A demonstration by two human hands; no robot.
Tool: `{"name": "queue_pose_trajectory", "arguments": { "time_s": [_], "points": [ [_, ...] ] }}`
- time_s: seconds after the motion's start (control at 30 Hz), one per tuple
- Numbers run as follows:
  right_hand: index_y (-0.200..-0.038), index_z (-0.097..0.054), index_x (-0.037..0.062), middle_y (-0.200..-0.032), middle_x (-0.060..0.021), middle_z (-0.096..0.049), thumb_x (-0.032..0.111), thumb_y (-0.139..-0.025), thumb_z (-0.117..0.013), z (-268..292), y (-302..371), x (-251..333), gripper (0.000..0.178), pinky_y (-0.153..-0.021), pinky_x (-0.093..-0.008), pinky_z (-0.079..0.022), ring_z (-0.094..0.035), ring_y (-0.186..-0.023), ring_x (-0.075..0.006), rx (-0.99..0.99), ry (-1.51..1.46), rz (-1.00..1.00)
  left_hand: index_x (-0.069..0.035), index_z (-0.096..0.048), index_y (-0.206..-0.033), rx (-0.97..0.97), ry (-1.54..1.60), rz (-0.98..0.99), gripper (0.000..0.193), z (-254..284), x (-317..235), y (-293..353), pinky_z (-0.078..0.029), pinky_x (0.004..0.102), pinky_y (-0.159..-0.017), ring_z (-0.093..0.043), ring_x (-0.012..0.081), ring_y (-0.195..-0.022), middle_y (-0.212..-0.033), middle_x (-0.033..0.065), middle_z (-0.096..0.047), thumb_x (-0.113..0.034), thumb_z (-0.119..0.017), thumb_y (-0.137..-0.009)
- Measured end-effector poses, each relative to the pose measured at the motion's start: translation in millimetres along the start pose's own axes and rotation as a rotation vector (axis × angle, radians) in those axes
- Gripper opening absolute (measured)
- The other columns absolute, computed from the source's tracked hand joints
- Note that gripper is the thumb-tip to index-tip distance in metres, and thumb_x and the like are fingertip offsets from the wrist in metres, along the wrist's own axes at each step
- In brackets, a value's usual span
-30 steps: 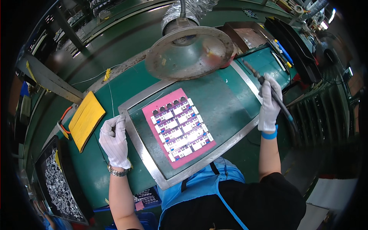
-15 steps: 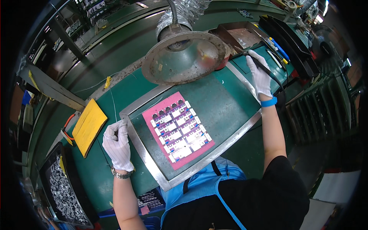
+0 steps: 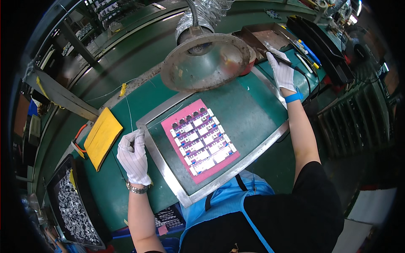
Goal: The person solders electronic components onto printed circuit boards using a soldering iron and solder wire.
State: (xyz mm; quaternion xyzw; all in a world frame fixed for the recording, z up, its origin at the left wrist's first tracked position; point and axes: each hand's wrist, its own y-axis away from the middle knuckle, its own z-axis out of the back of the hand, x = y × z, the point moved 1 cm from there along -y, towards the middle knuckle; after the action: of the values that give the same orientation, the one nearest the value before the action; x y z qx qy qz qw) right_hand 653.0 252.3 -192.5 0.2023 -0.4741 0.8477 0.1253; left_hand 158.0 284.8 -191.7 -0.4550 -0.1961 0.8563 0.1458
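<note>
My left hand, in a white striped glove, is closed in a pinch left of the metal frame. A thin solder wire comes down to its fingers, and a loose length reaches over the frame. My right hand, gloved too, grips a black-handled soldering iron at the far right, beside the brown tray; its tip is hard to make out. Between my hands a pink pad lies inside the frame. It carries a panel of purple circuit boards with white parts and black components along the far edge.
A dented metal fume hood hangs over the far side of the bench. Left lie a yellow pad and a black tray of small metal parts. Beyond my right hand are a brown tray, pen-like tools and a black bin.
My right hand has moved a little farther away and to the left with the soldering iron, now held flatter. My left hand keeps its pinch. The whole view has shifted slightly.
</note>
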Motion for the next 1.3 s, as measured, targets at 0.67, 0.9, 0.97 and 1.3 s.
{"name": "queue_pose_trajectory", "arguments": {
  "time_s": [0.67,0.9,0.97,1.3],
  "points": [
    [-0.124,-0.063,0.0019,-0.122,-0.015,-0.064,0.027,-0.1,-0.052,-3,2,6,0.036,-0.099,-0.036,-0.045,-0.06,-0.115,-0.0284,0.233,0.153,-0.335,-0.01,-0.073,-0.086,0.002,0.045,-0.012,0.014,3,-6,5,-0.054,0.0365,-0.07,-0.067,0.0276,-0.076,-0.085,0.01,-0.069,-0.024,-0.07,-0.086],
    [-0.121,-0.064,-0.0013,-0.103,-0.0091,-0.065,0.044,-0.097,-0.056,-25,-14,-85,0.052,-0.073,-0.03,-0.047,-0.059,-0.088,-0.0177,0.145,-0.279,-0.587,-0.011,-0.071,-0.085,-0.089,-0.006,-0.151,0.017,-9,-2,11,-0.051,0.035,-0.068,-0.066,0.0256,-0.076,-0.082,0.0069,-0.068,-0.028,-0.069,-0.087],
    [-0.117,-0.066,-0.0019,-0.093,-0.0073,-0.065,0.047,-0.096,-0.056,-31,-16,-87,0.054,-0.067,-0.0286,-0.045,-0.057,-0.079,-0.0161,0.182,-0.216,-0.657,-0.011,-0.07,-0.086,-0.12,-0.019,-0.163,0.017,-10,-1,13,-0.051,0.0346,-0.068,-0.066,0.0253,-0.076,-0.082,0.0065,-0.068,-0.028,-0.069,-0.088],
    [-0.115,-0.067,-0.0023,-0.086,-0.0092,-0.065,0.052,-0.095,-0.056,-34,-20,-87,0.059,-0.063,-0.0324,-0.043,-0.055,-0.072,-0.018,0.125,-0.101,-0.631,-0.011,-0.069,-0.084,-0.124,0.044,-0.17,0.016,-11,4,7,-0.051,0.0347,-0.066,-0.064,0.0256,-0.075,-0.08,0.0057,-0.066,-0.027,-0.069,-0.088]
  ]
}}
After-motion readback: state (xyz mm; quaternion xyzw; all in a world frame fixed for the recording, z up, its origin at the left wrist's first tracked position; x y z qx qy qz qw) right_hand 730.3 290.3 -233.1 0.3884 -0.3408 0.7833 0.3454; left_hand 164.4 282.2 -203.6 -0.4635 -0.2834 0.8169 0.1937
